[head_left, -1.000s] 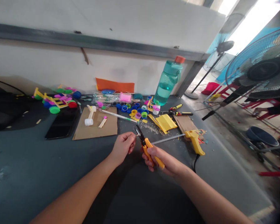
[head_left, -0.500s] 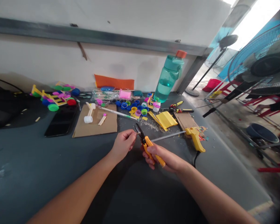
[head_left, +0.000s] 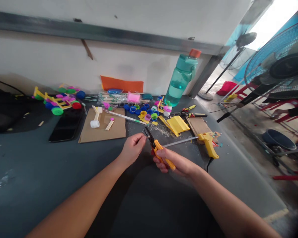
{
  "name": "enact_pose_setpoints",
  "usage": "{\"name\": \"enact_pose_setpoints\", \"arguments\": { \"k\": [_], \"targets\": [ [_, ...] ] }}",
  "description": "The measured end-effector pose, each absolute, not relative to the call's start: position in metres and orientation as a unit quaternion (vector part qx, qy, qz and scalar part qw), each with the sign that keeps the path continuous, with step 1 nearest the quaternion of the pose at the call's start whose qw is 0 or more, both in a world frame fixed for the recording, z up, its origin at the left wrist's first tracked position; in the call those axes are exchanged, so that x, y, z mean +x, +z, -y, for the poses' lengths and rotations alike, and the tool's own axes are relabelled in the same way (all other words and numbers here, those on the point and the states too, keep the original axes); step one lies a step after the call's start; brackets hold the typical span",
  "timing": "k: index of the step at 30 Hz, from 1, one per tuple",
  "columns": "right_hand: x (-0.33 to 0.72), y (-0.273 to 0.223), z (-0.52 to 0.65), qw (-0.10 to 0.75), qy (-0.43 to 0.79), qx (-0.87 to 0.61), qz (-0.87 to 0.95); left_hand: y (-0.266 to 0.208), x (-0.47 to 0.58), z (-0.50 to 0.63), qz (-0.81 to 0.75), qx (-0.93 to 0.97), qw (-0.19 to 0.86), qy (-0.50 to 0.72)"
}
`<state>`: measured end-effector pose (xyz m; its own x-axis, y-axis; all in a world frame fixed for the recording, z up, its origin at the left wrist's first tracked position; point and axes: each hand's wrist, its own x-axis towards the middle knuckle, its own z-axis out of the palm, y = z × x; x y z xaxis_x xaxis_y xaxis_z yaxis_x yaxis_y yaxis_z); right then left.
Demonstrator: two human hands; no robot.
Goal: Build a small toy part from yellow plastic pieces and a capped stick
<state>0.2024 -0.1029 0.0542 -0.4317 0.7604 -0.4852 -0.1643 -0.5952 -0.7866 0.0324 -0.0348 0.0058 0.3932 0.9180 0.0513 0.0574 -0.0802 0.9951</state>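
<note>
The orange-handled pliers (head_left: 159,147) are held above the table (head_left: 34,178), in front of the person and between the two forearms. Their long axis runs slantwise, the handle ends toward the lower right and the black jaws pointing away and to the left, just beside the left fingertips.

The dark tabletop lies open left of the left forearm and between the arms. Beyond the jaws, room is tighter: sawdust-like crumbs, coloured caps (head_left: 143,114) and a yellow piece (head_left: 178,125) lie there. A metal strip (head_left: 180,142) reaches from near the right hand (head_left: 171,159) to the yellow glue gun (head_left: 209,145); the table's right edge slants down past the gun.

The right hand is wrapped around the handles. The left hand (head_left: 132,148) is nearly closed, thumb against fingers, seemingly pinching a small pale piece (head_left: 148,136), too tiny to identify.
</note>
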Motion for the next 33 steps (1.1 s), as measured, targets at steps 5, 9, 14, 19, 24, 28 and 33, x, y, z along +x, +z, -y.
{"name": "enact_pose_setpoints", "arguments": {
  "k": [5,9,14,19,24,28,33],
  "targets": [
    [0.202,0.057,0.105,0.289,0.757,-0.46,0.363,0.007,0.031,0.036,-0.387,0.645,0.533,0.388],
    [0.201,0.059,0.105,0.286,0.739,-0.476,0.382,0.008,0.03,0.036,-0.389,0.645,0.533,0.385],
    [0.199,0.059,0.105,0.292,0.738,-0.477,0.379,0.008,0.03,0.037,-0.397,0.63,0.546,0.384],
    [0.2,0.056,0.107,0.317,0.767,-0.439,0.345,0.007,0.03,0.038,-0.393,0.601,0.574,0.392],
    [0.2,0.053,0.109,0.322,0.778,-0.425,0.333,0.006,0.029,0.037,-0.397,0.605,0.56,0.403],
    [0.201,0.051,0.109,0.313,0.798,-0.414,0.306,0.006,0.028,0.037,-0.404,0.618,0.545,0.397],
    [0.204,0.049,0.108,0.305,0.8,-0.42,0.3,0.006,0.027,0.038,-0.408,0.648,0.521,0.377]
  ]
}}
